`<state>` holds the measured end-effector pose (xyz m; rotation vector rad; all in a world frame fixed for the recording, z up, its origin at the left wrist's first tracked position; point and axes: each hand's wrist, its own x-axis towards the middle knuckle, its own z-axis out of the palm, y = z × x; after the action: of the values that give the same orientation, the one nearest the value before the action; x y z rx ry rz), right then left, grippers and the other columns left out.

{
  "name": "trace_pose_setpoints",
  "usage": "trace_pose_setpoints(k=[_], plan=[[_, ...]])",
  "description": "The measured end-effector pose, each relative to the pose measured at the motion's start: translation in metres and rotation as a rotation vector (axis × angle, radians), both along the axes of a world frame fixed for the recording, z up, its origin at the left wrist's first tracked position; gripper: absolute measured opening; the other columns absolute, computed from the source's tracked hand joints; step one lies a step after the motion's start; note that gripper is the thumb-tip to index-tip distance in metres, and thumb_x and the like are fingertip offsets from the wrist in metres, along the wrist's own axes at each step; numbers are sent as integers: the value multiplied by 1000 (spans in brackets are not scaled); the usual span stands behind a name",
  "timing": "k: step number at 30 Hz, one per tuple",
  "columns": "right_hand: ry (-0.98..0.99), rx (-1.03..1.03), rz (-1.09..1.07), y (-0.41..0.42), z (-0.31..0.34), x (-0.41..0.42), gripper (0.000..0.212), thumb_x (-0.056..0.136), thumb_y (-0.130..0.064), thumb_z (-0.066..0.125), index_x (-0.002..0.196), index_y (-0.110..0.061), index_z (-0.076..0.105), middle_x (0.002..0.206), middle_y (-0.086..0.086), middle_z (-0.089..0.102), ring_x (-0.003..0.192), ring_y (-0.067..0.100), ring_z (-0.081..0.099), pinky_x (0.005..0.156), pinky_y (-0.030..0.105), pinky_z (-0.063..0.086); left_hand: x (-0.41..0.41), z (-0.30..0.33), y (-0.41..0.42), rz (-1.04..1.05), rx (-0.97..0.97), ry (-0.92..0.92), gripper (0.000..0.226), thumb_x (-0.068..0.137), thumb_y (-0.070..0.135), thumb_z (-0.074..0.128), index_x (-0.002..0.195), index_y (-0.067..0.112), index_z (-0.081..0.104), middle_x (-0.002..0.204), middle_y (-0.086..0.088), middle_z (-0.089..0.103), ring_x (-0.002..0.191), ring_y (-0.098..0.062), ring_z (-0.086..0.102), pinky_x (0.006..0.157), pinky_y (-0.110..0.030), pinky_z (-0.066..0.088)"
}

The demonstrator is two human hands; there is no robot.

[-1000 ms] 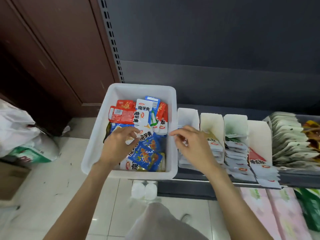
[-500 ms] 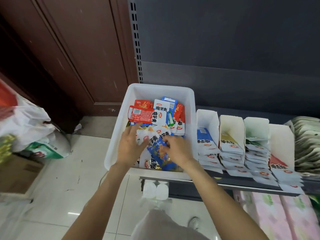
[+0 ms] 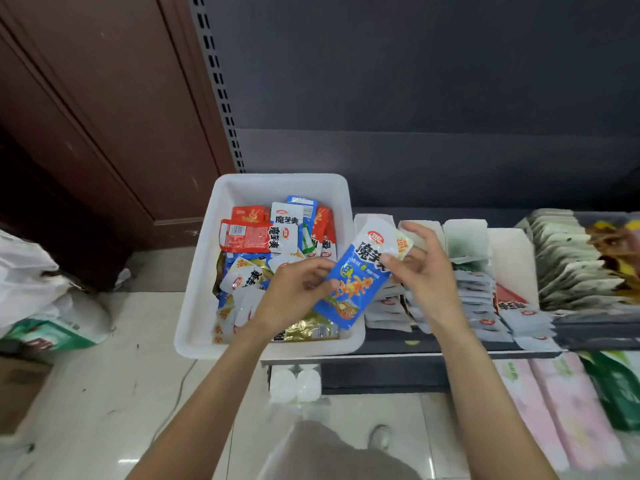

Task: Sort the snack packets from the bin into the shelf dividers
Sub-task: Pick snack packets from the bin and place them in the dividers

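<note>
A white plastic bin on the shelf's left end holds several snack packets: red ones, white-and-blue ones and a gold one. A blue-and-white packet is lifted over the bin's right rim. My right hand pinches its upper edge between thumb and fingers, and my left hand touches its lower left edge. To the right stand white cardboard shelf dividers with stacked packets in them; the nearest ones are partly hidden by my right hand.
A dark shelf back panel rises behind the bin. Grey-green pouches fill the shelf's right end. Pink packs lie on the lower shelf. White bags sit on the tiled floor by a brown wooden door.
My right hand went from the dividers into the bin and has come up holding a blue-and-white packet at the bin's right rim. My left hand stayed in the bin and now touches that packet.
</note>
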<state>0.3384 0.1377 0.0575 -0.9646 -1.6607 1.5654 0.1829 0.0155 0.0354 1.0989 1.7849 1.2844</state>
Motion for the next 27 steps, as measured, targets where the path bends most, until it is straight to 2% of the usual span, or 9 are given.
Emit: trace_pose_setpoints(k=[3, 7, 9, 12, 15, 17, 20, 24, 27], plan=[[-14, 175, -119, 17, 11, 26, 28, 86, -4, 66, 97, -27, 54, 86, 5, 69, 63, 7, 63, 51, 26, 54, 14, 0, 20, 64, 55, 159, 14, 85, 16, 68, 95, 25, 68, 84, 12, 68, 75, 3, 61, 69, -13, 50], [-4, 326, -300, 35, 12, 46, 13, 92, -12, 59, 95, -21, 50, 82, -6, 64, 72, 3, 65, 59, 22, 55, 26, -11, 44, 96, 92, 643, 21, 81, 27, 72, 101, 21, 68, 89, 11, 68, 81, -6, 62, 74, -23, 49], [-97, 412, -325, 43, 7, 49, 15, 93, -18, 59, 93, -28, 48, 81, -10, 63, 76, 9, 67, 62, 27, 55, 35, -18, 52, 36, 26, 790, 35, 78, 36, 73, 109, 22, 65, 92, 10, 69, 88, -15, 62, 83, -32, 48], [-156, 479, -388, 54, 0, 49, 15, 94, -23, 58, 93, -34, 47, 80, -8, 64, 74, 19, 68, 65, 42, 54, 46, -24, 58, -7, -200, 954, 63, 77, 56, 65, 130, 25, 52, 107, 10, 67, 106, -17, 56, 98, -33, 34], [-89, 450, -428, 61, -1, 49, 11, 94, -20, 58, 94, -26, 49, 80, -11, 64, 75, 17, 67, 66, 44, 55, 54, -25, 60, -61, -294, 1028, 63, 79, 61, 58, 132, 27, 51, 116, 5, 64, 115, -16, 51, 102, -32, 26], [-111, 492, -376, 63, -1, 44, 8, 94, -19, 57, 94, -23, 50, 80, -5, 64, 74, 17, 66, 63, 40, 55, 59, -24, 63, -134, -307, 1051, 55, 81, 59, 56, 128, 30, 55, 116, 3, 64, 114, -16, 50, 101, -32, 25], [-247, 656, -236, 64, -5, 27, 2, 94, -14, 55, 95, -14, 53, 74, -3, 62, 64, 19, 61, 52, 24, 43, 60, -24, 72, -200, -386, 1154, 46, 85, 53, 53, 125, 32, 57, 111, 0, 66, 110, -17, 53, 103, -34, 24], [-458, 874, 25, 63, -21, 3, 3, 97, -16, 50, 96, -14, 49, 74, 5, 64, 60, 28, 60, 55, 38, 49, 60, -32, 79, -232, -418, 1236, 29, 85, 33, 47, 107, 27, 65, 93, 0, 68, 93, -19, 57, 100, -37, 25], [-695, 937, 229, 61, -32, -6, 8, 97, -17, 48, 104, -15, 45, 87, 6, 66, 71, 29, 64, 62, 35, 52, 61, -39, 76, -234, -374, 1303, 21, 84, 19, 52, 93, 28, 69, 75, 2, 68, 73, -19, 58, 90, -35, 34]])
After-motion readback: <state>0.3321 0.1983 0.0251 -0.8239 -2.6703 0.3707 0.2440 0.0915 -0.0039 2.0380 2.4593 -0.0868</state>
